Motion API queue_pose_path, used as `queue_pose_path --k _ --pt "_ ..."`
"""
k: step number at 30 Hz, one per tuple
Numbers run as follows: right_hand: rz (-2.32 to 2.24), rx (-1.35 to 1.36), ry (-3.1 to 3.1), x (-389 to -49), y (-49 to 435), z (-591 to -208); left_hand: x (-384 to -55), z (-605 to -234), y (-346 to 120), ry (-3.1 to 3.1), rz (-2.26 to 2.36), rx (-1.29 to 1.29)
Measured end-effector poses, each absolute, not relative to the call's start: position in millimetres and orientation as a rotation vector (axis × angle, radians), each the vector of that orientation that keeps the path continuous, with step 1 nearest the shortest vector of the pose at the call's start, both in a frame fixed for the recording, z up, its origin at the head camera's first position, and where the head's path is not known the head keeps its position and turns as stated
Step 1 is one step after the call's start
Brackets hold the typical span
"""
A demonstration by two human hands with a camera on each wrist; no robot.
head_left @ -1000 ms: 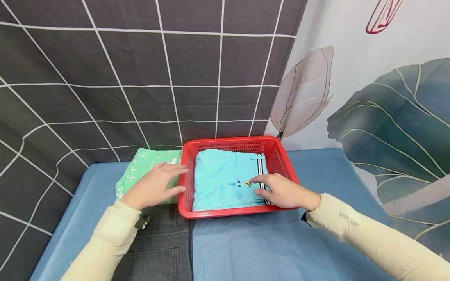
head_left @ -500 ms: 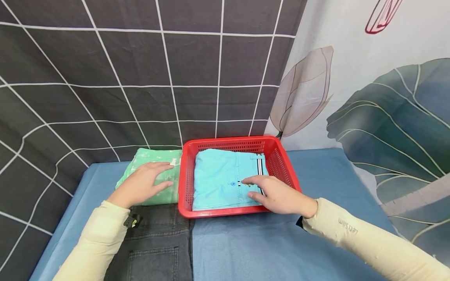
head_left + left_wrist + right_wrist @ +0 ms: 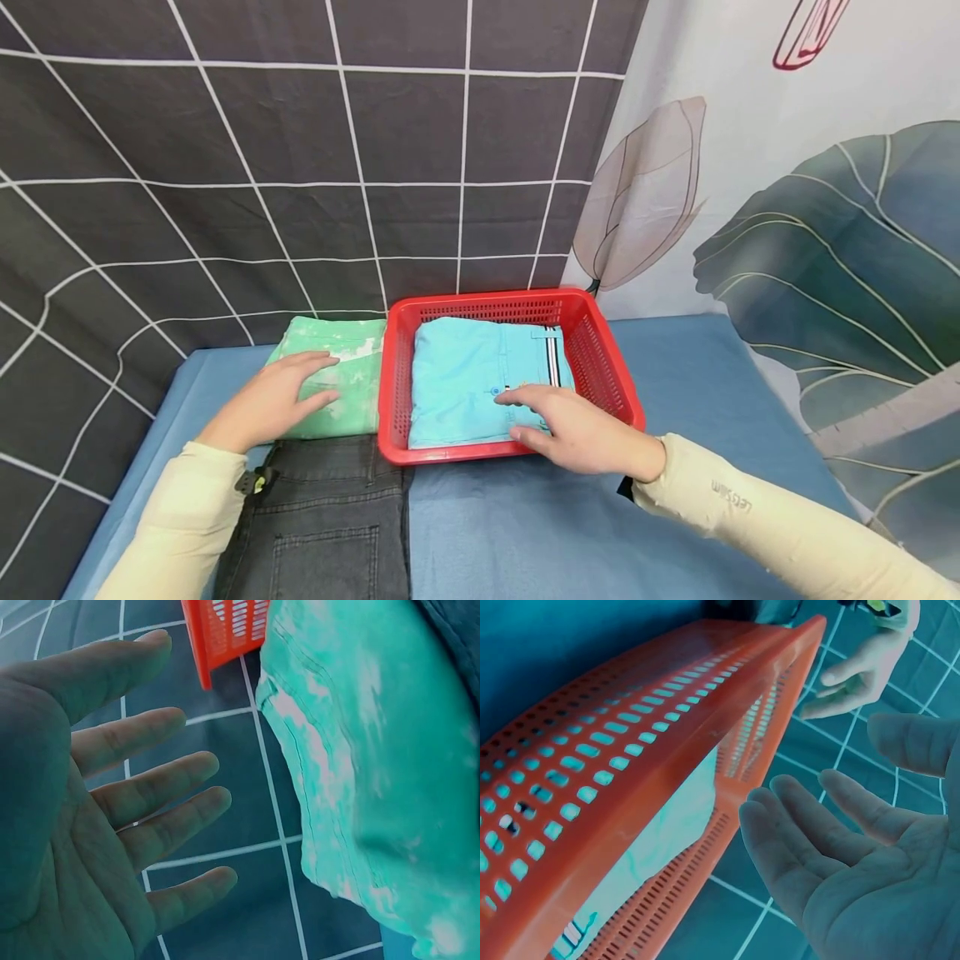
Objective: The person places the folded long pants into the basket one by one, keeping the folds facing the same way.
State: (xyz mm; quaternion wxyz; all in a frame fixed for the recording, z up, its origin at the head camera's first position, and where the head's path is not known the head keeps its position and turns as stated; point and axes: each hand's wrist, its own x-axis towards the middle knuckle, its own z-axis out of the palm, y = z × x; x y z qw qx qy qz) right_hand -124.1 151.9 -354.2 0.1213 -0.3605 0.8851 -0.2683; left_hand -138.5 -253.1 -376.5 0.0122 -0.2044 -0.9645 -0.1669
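A light-blue folded garment point(image 3: 457, 375) with a button and striped trim, probably trousers or shorts, lies flat in a red plastic basket point(image 3: 450, 454). My right hand point(image 3: 588, 429) hovers over the basket's front right part, fingers extended and holding nothing; the right wrist view has its fingers point(image 3: 802, 832) apart from the basket wall point(image 3: 645, 750). Left of the basket is a folded green garment point(image 3: 352, 379) with pale blotches. My left hand point(image 3: 270, 400) hangs above its left part, fingers point(image 3: 165, 776) spread and bare.
Dark grey jeans point(image 3: 322, 517) lie in front of the green garment on the blue-covered table point(image 3: 525, 533). A dark curtain with white grid lines point(image 3: 300, 125) stands behind, and a white leaf-patterned curtain point(image 3: 735, 208) at the right.
My left hand has drawn left, away from the basket's left rim to over the green garment. My right hand has shifted slightly left and toward me. The garments and basket stay put.
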Motion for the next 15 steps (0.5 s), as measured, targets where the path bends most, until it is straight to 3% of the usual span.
queue_pose_path --k 15 --pt "-0.786 -1.107 2.486 -108.3 128.3 -364.0 -110.2 -387.6 -274.9 -3.035 -0.556 -0.520"
